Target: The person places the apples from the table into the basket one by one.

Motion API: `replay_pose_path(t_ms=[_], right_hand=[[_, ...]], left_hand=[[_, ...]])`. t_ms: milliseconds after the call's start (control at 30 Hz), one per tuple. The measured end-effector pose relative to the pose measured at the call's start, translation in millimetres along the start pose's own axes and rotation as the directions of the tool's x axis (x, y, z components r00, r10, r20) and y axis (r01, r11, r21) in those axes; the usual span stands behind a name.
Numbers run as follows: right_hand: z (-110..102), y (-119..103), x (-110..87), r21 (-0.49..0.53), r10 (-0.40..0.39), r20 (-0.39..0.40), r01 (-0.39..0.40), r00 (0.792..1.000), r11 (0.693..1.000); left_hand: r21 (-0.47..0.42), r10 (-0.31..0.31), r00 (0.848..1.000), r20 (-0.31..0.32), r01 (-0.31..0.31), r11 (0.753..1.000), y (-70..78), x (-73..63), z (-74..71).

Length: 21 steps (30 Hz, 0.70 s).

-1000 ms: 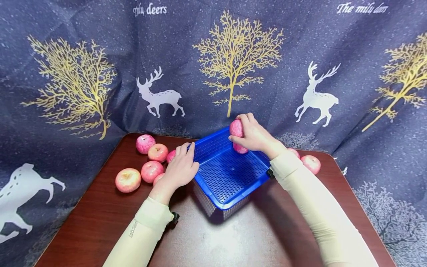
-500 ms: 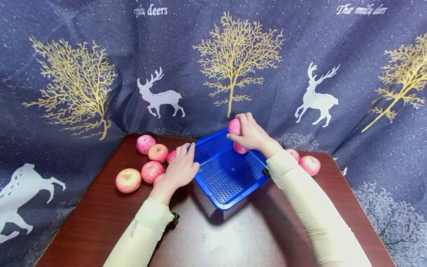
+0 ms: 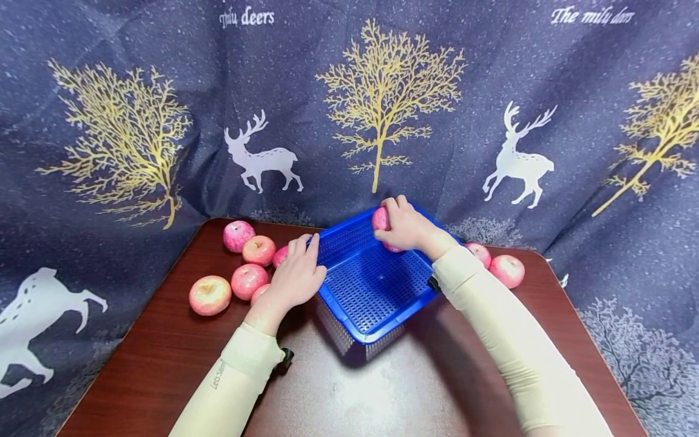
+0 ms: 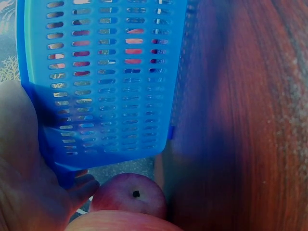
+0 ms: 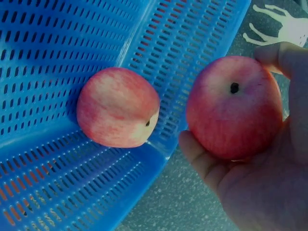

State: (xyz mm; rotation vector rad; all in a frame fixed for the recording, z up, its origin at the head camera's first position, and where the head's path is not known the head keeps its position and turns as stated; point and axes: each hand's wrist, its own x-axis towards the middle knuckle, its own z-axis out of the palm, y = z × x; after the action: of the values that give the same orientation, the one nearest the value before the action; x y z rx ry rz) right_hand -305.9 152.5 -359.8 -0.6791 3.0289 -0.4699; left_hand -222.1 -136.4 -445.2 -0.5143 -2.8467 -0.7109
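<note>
My right hand (image 3: 406,226) grips a red apple (image 5: 234,108) just over the far part of the blue basket (image 3: 357,337). In the right wrist view, the thumb and fingers lie on either side of this apple. Another apple (image 5: 118,107) rests inside the basket in a corner, and the held one partly covers it in the head view. My left hand (image 3: 297,273) holds the basket's left rim near the corner, with the rim passing between thumb and fingers in the left wrist view. Below that hand, a pink apple (image 4: 129,193) shows close to the fingertips.
Several apples (image 3: 249,281) lie left of the basket, some half hidden behind the left hand. Two more apples (image 3: 508,271) sit on the right of the brown table (image 3: 164,364), beside the right sleeve. A dark cloth (image 3: 306,91) with deer and trees hangs behind.
My right hand has lowered slightly and shifted a little left with its apple, now covering more of the apple in the basket. The left hand has stayed on the rim.
</note>
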Motion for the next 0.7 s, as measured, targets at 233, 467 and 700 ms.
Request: replay_pose_path(t_ms=[233, 467, 700], right_hand=[[5.4, -9.0, 0.3, -0.051, -0.005, 0.069, 0.008, 0.998, 0.999], [10.8, -19.4, 2.3, -0.132, 0.013, 0.108, 0.002, 0.994, 0.991], [16.4, -27.7, 5.0, -0.181, 0.052, 0.147, -0.025, 0.988, 0.983]], left_hand=[[0.002, 0.006, 1.000, -0.002, -0.006, 1.000, -1.4, 0.6, 1.5], [0.001, 0.007, 1.000, -0.009, -0.007, 1.000, -1.2, 0.5, 1.8], [0.003, 0.006, 1.000, -0.019, -0.006, 1.000, -1.6, 0.2, 3.3]])
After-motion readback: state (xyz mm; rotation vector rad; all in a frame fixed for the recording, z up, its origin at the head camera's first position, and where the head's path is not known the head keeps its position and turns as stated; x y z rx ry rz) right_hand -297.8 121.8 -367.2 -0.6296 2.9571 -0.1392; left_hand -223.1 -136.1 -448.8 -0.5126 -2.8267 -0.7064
